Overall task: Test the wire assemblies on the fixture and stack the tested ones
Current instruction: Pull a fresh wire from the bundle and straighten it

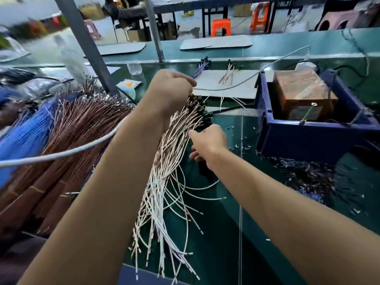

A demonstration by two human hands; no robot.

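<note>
A person stands at a green bench (pixel 230 212), both bare arms reaching forward; the left hand (pixel 170 89) is raised above the bench, fingers curled tight round the top of a bundle (pixel 164 182) of white and tan wire assemblies, gripping it just by the dark connectors (pixel 202 112); the wires hang down and fan out toward the bench's near edge, their crimped ends loose. The right hand (pixel 207 141) sits lower, just right of the bundle, touching it below the connectors; its fingers curl in among the wires, though how many it pinches cannot be told. A grey cable (pixel 67 152) runs across the left forearm from the left edge.

To the left lie piled wires; a brown heap (pixel 67 140) beside a blue heap (pixel 24 136), both blurred. Behind the hands a pale board (pixel 224 83) lies on the bench, carrying two small groups of wires, one purple (pixel 200 68) and one tan (pixel 227 75). At right a blue bin (pixel 304 138) holds a brown box (pixel 302 93); small scraps (pixel 304 175) litter the bench in front of the bin. A grey post (pixel 86 44) slants up behind the left hand; orange stools (pixel 221 27) stand far back.
</note>
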